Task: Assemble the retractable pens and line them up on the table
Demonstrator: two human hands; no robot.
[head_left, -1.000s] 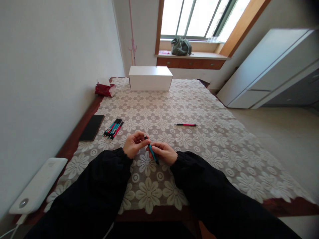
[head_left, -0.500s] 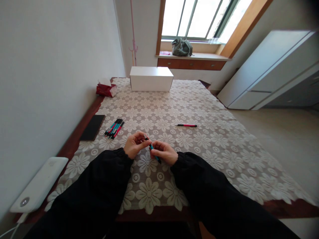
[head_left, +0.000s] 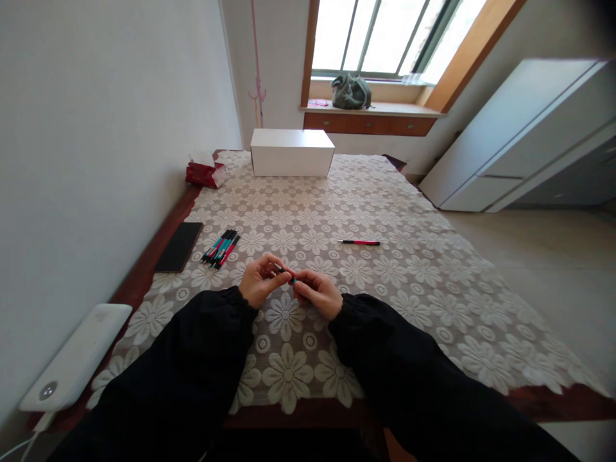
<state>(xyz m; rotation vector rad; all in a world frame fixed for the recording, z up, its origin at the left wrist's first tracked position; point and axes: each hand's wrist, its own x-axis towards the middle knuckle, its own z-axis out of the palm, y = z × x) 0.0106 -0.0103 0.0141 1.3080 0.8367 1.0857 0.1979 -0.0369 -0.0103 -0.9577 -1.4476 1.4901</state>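
Both hands, left hand (head_left: 260,280) and right hand (head_left: 316,292), pinch one teal pen (head_left: 290,278) above open lace tablecloth (head_left: 409,282).

text: none legible — labels: none | brands, numbers: none

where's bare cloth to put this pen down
Free: the wide stretch between the red pen and the white box, and everything right of that pen. Crowded: left edge, with the pen bundle beside the black phone.

Pen bundle (head_left: 220,248) left of hands, single pen (head_left: 359,242) right.
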